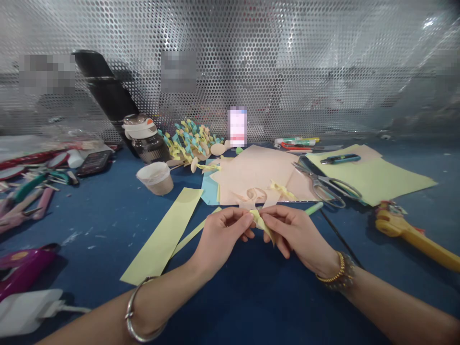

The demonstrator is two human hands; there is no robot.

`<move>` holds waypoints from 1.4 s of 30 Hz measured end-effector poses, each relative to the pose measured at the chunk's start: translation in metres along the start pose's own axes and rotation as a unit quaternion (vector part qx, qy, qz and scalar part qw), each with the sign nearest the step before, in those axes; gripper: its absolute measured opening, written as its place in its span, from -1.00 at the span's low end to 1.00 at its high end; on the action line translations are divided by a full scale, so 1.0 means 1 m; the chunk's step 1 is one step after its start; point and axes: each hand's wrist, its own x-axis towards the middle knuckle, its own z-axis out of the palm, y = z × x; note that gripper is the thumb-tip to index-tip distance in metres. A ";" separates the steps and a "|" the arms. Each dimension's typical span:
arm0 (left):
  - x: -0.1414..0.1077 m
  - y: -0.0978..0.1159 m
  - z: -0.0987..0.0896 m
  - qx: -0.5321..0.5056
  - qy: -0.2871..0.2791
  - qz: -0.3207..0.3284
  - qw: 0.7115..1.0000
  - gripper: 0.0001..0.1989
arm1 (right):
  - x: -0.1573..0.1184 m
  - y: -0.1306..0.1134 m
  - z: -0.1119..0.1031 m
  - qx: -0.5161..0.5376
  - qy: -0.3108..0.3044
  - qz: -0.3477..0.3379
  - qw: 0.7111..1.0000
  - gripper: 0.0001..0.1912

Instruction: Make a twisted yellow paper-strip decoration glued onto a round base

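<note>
Between my two hands, above the front of the blue table, is a small folded strip of yellow paper [261, 222]. My left hand [227, 229] pinches its upper left end between thumb and index finger. From the other side my right hand [292, 231] grips it the same way, and a pointed end hangs below the fingers. Just beyond the hands, curled paper strips [257, 194] and a yellow paper piece [283, 189] lie on pale peach sheets [247, 167]. By my left forearm rest a wide yellow paper strip [163, 237] and a narrow yellow strip [194, 235].
Scissors [323, 184], a utility knife [340, 158] on yellow sheets [391, 177] and a yellow-handled tool [413, 235] lie right. A paper cup [156, 179], a jar [147, 141] and curled paper pieces [190, 139] stand left. Pliers [27, 189] lie far left. Perforated metal [287, 62] backs the table.
</note>
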 end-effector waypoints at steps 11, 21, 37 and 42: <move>-0.001 -0.002 0.000 0.005 0.004 0.011 1.000 -0.86 | 0.000 0.003 0.000 -0.042 0.020 -0.036 0.998 -0.85; -0.001 -0.001 0.000 0.014 -0.001 0.013 1.000 -0.89 | -0.001 0.005 0.000 -0.049 0.030 -0.042 0.997 -0.80; -0.003 0.002 0.001 0.034 0.018 0.022 0.999 -0.85 | -0.002 0.001 0.001 -0.105 0.036 -0.058 0.992 -0.82; -0.001 0.001 0.001 0.019 0.016 0.017 1.000 -0.82 | -0.003 -0.001 0.001 -0.099 0.025 -0.056 0.993 -0.76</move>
